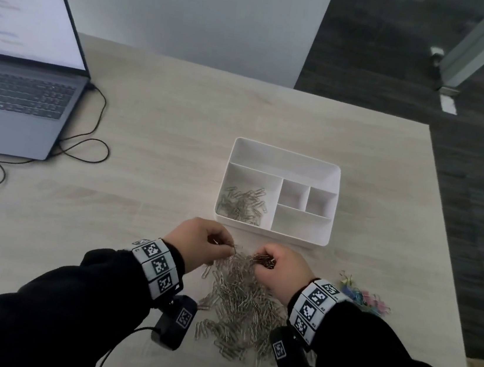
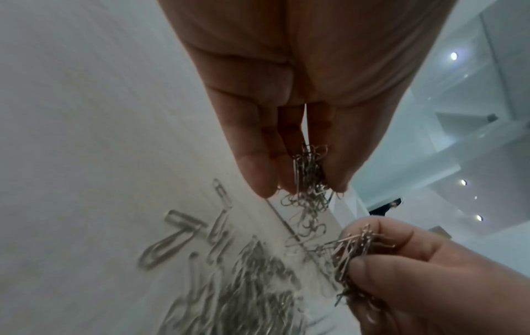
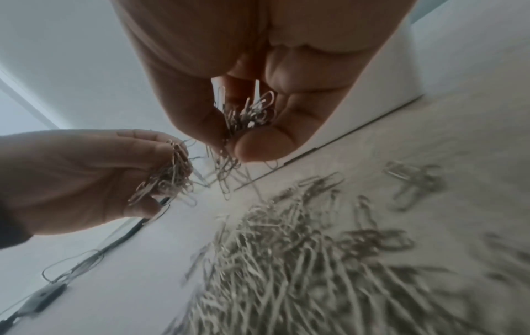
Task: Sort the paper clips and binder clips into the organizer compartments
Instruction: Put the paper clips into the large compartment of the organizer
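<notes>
While my left hand [image 1: 196, 240] pinches a bunch of silver paper clips [image 2: 308, 174] between fingers and thumb, my right hand [image 1: 280, 270] grips a second bunch [image 3: 246, 115] the same way, both just above the far end of the loose pile [image 1: 242, 303] on the surface [image 1: 153, 147]. Beyond my hands stands the white organizer [image 1: 283, 155], with clips already lying in its large compartment nearest my left hand. The coloured binder clips [image 1: 358, 294] lie in a small heap just outside my right wrist.
</notes>
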`<state>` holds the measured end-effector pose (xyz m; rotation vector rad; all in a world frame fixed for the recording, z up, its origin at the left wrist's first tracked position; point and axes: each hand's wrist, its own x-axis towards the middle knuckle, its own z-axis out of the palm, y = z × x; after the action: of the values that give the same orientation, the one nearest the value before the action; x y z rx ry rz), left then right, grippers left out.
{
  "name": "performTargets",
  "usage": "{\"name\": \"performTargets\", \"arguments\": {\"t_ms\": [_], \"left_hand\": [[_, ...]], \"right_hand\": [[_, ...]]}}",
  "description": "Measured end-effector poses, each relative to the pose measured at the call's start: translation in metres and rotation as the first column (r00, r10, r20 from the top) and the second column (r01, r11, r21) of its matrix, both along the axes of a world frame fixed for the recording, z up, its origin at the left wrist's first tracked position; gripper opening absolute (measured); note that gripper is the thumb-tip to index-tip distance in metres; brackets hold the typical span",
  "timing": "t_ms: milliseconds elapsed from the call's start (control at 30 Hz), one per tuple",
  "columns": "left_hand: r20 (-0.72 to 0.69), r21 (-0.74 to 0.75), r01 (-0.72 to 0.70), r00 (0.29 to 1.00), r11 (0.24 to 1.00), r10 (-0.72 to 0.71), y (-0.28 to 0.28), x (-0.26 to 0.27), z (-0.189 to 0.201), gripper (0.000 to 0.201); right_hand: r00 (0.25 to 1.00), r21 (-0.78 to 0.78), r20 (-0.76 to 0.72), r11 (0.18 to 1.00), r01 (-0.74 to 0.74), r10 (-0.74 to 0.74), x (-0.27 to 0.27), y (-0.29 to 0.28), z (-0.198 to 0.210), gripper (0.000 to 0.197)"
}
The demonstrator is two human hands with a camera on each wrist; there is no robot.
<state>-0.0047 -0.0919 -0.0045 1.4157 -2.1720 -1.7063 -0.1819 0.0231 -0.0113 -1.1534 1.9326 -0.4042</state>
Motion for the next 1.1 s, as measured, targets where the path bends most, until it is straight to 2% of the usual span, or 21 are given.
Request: {"name": "performTargets", "arguments": {"t_ms": [100,233,433,600,700,800,967,1100], "left_hand": [[-0.066,0.048,-0.079,0.994,0.996,0.082,-0.015,-0.008,0.013,0.005],[-0.092,0.037,-0.145,0.985,0.989,0.148,-0.037,-0.019,0.019,0.005],[-0.069,-0.062,-0.198,0.979,0.978,0.193,-0.063,-0.046,0.019,0.007],[0.049,-0.246,-0.074,0.995,0.966,0.089,-0.075,-0.061,0.017,0.005],[0.134,-0.288,0.051,0.991,0.956,-0.012,-0.077,-0.066,0.017,0.012],[0.168,-0.285,0.103,0.984,0.953,-0.056,-0.075,-0.066,0.017,0.022],[0.154,-0.315,0.130,0.984,0.940,-0.085,-0.069,-0.058,0.018,0.029],[0.113,-0.338,0.085,0.992,0.937,-0.050,-0.062,-0.046,0.019,0.028]], "right_hand": [[0.999,0.010,0.036,0.999,0.040,-0.041,0.000,-0.014,0.009,0.008],[0.994,-0.035,0.069,0.996,0.084,-0.081,0.001,-0.032,0.020,0.009],[0.981,-0.028,0.133,0.989,0.144,-0.139,-0.004,-0.049,0.026,0.011],[0.925,0.006,0.245,0.954,0.299,-0.291,-0.006,-0.068,0.027,0.009],[0.871,0.031,0.332,0.927,0.373,-0.361,-0.005,-0.080,0.023,0.012],[0.855,0.033,0.367,0.924,0.382,-0.367,-0.001,-0.087,0.020,0.019],[0.893,0.009,0.287,0.934,0.358,-0.346,0.000,-0.093,0.014,0.028],[0.898,0.009,0.269,0.933,0.360,-0.349,0.001,-0.093,0.015,0.033]]}}
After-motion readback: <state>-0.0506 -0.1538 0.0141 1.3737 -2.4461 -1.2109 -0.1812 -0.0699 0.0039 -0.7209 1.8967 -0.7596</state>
